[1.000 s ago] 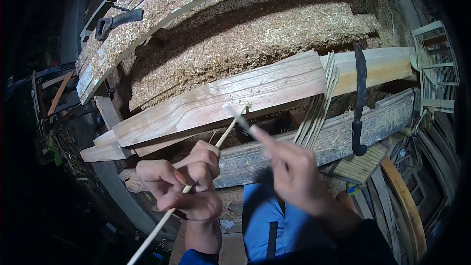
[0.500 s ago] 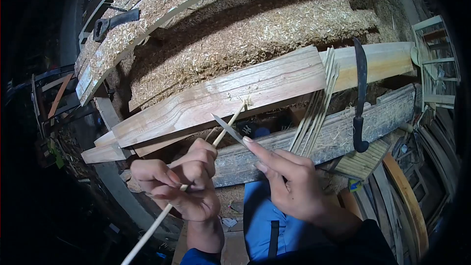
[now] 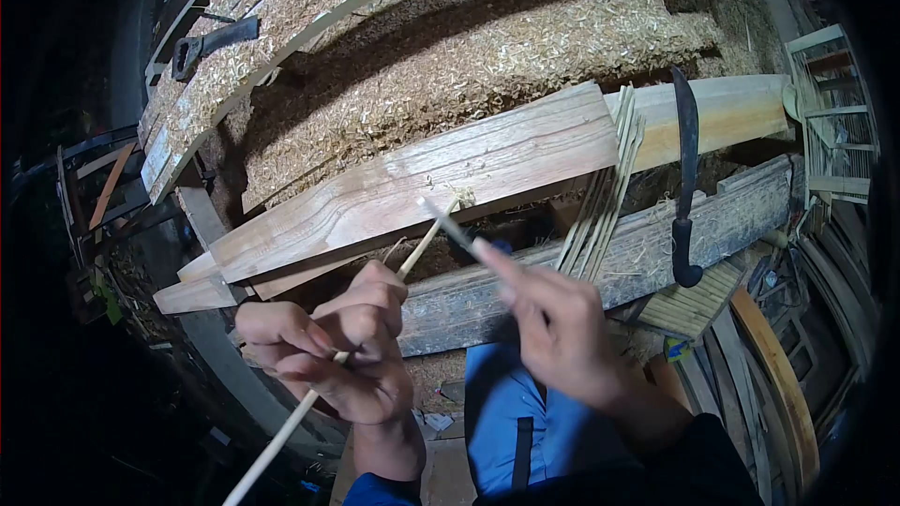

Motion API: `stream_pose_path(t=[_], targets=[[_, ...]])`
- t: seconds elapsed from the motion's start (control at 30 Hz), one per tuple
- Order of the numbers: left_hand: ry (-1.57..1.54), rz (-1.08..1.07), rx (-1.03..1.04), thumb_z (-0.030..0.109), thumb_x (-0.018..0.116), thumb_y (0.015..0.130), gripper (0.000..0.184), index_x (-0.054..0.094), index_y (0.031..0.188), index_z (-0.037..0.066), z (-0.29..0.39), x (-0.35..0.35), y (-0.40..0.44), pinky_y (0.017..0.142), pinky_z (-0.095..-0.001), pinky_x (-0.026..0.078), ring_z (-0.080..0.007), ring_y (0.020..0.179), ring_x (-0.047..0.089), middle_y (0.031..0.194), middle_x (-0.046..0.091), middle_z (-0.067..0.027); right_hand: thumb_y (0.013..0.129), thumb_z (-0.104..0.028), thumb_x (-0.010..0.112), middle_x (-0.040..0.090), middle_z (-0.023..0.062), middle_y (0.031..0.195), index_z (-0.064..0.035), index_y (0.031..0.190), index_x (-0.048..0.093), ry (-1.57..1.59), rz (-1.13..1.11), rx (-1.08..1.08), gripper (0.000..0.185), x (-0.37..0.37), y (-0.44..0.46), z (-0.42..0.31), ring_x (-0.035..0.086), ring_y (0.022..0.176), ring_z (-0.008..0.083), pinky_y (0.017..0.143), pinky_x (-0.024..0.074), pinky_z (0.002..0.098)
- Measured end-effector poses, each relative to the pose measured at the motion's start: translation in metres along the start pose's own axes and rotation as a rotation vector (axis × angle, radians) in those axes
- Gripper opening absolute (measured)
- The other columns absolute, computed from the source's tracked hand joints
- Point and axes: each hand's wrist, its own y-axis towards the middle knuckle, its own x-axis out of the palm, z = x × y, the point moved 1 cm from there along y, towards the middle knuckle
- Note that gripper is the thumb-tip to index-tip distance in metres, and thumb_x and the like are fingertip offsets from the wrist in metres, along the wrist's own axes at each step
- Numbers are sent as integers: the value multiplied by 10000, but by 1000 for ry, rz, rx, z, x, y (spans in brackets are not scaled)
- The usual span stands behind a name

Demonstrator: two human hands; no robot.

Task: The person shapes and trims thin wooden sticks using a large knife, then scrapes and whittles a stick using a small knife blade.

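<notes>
My left hand (image 3: 342, 347) is closed round a thin pale wooden stick (image 3: 281, 436), which slants from the lower left up to the plank. The stick's far tip rests at the wooden plank (image 3: 394, 189), beside a small heap of curled shavings (image 3: 466, 195). In my right hand (image 3: 558, 323) is a small knife (image 3: 450, 223), index finger stretched along it. Its blade lies across the stick near the far end and is slightly blurred. The knife's handle is hidden by my fingers.
A machete (image 3: 687, 169) with a black handle lies on the right, next to a bundle of thin sticks (image 3: 600, 192). A handsaw (image 3: 216, 45) sits at upper left. Wood shavings (image 3: 525, 56) cover the area behind the plank. A weathered beam (image 3: 441, 314) runs in front.
The knife and my right hand have moved a little up along the stick toward its tip and blurred. The left hand keeps its hold; the whole view has shifted slightly.
</notes>
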Motion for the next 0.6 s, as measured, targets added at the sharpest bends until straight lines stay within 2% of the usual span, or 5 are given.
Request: stream_pose_path(t=[0.1, 0.27, 0.37, 0.5, 0.6], targets=[[19, 15, -4, 420, 243, 1154, 313, 275, 1023, 137, 4, -5, 0, 571, -365, 353, -117, 441, 201, 521, 215, 26, 942, 116, 549, 705, 199, 829, -72, 1474, 597, -23, 24, 44, 566, -2, 7, 8, 710, 694, 226, 622, 561, 367], [72, 12, -63, 564, 329, 1100, 439, 253, 1004, 143, 4, -10, 6, 507, -366, 349, -128, 436, 285, 501, 252, 26, 933, 126, 555, 722, 213, 866, -78, 1481, 590, 6, -64, 126, 586, -4, 1, -4, 729, 702, 243, 601, 565, 369], [23, -36, -66, 573, 339, 1096, 444, 254, 1006, 147, 4, -11, 5, 506, -364, 350, -133, 436, 290, 500, 264, 16, 940, 104, 561, 701, 174, 817, -89, 1480, 596, 13, 30, 17, 575, -1, 5, -4, 686, 647, 232, 568, 531, 375], [71, -6, -57, 567, 335, 1098, 438, 257, 1009, 146, 5, -9, 5, 502, -363, 349, -136, 438, 299, 498, 275, 5, 907, 82, 618, 693, 193, 814, -76, 1504, 557, -98, -2, 109, 620, -4, 8, 19, 733, 731, 323, 690, 600, 405], [17, -65, -57, 576, 335, 1094, 441, 265, 1017, 147, 4, -8, 3, 501, -363, 348, -137, 435, 297, 493, 277, 5, 911, 87, 605, 709, 199, 838, -80, 1514, 548, -30, 14, 54, 629, 0, -1, 1, 723, 708, 321, 649, 592, 406]])
